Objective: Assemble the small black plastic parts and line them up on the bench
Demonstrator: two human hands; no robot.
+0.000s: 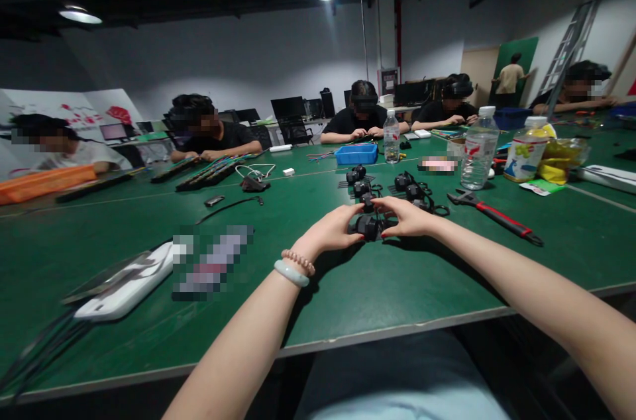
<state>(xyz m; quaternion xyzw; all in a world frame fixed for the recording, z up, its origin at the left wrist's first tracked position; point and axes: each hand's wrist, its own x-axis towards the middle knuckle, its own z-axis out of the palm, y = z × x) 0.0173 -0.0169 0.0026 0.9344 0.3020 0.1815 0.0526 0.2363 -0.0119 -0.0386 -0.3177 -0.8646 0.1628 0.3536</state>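
Note:
My left hand [338, 226] and my right hand [405, 216] meet over the green table, curled from both sides around a black ribbed plastic fitting [366, 227]. Left thumb and fingers press at its left side, while the right thumb and index finger close on its right. Just behind, between the fingertips, sits another black fitting [367, 203]. Further black fittings stand in two rows beyond: a left one [360, 188] and a right one [403, 180], some with thin leads and black rings. The fingers partly hide the nearest pieces.
Adjustable pliers [497, 216] with red-black handles lie right of my right hand. Water bottles [479, 152] and a blue tray [356, 154] stand beyond. A white power strip [132, 281] with cables lies left. The table edge [397, 334] is near me. Several people sit opposite.

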